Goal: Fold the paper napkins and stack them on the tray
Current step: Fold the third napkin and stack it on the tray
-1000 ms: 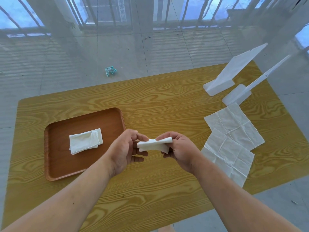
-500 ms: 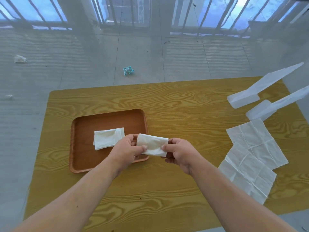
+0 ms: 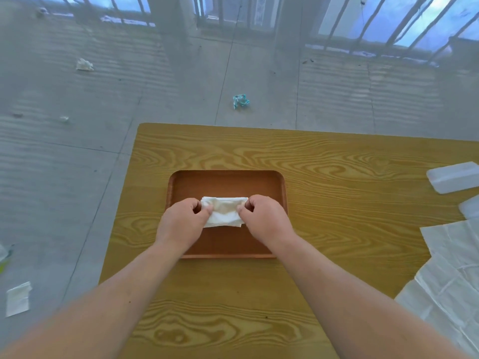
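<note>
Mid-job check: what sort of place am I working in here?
Probably a bare tiled room or enclosed balcony: grey tiled floor strewn with crumpled scraps, tall barred windows along the far side, and one wood-grain table as the workbench.

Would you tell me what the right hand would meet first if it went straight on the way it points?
The right hand pinches the folded napkin; pushing on, it probably meets the tray at its far rim; depth unclear.
</note>
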`<state>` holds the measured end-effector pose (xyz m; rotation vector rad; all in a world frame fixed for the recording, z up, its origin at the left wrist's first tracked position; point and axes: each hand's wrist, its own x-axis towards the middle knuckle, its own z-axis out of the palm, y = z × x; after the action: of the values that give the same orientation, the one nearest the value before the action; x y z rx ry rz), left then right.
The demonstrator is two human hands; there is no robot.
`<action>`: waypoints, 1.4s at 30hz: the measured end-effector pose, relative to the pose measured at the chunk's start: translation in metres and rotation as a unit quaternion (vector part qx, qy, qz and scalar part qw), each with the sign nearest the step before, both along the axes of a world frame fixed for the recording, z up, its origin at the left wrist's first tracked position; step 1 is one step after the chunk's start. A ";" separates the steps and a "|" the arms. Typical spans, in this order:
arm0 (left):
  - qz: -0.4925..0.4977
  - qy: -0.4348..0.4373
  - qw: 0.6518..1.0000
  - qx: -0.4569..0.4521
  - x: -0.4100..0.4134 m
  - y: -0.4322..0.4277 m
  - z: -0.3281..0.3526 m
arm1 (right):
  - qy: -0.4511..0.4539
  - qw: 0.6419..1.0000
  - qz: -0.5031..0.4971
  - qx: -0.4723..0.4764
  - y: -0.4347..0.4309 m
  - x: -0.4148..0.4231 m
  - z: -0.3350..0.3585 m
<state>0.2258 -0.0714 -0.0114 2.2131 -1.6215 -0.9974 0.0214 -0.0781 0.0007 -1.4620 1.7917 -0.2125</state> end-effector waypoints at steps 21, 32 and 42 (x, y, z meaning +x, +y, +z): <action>-0.373 -0.190 0.903 -0.100 -0.032 0.026 0.009 | 0.132 0.950 0.234 -0.158 0.059 -0.036 -0.021; -0.580 -0.112 0.799 -0.113 -0.225 0.068 0.002 | 0.229 0.954 -0.191 -0.017 0.210 -0.258 -0.012; -0.648 -0.083 0.748 -0.115 -0.317 0.098 -0.004 | 0.195 0.959 -0.200 0.045 0.269 -0.277 -0.020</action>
<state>-0.0910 0.0267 -0.0150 0.7424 -3.1820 -0.6699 -0.2554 0.1909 -0.0192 -1.1167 2.3806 -0.0423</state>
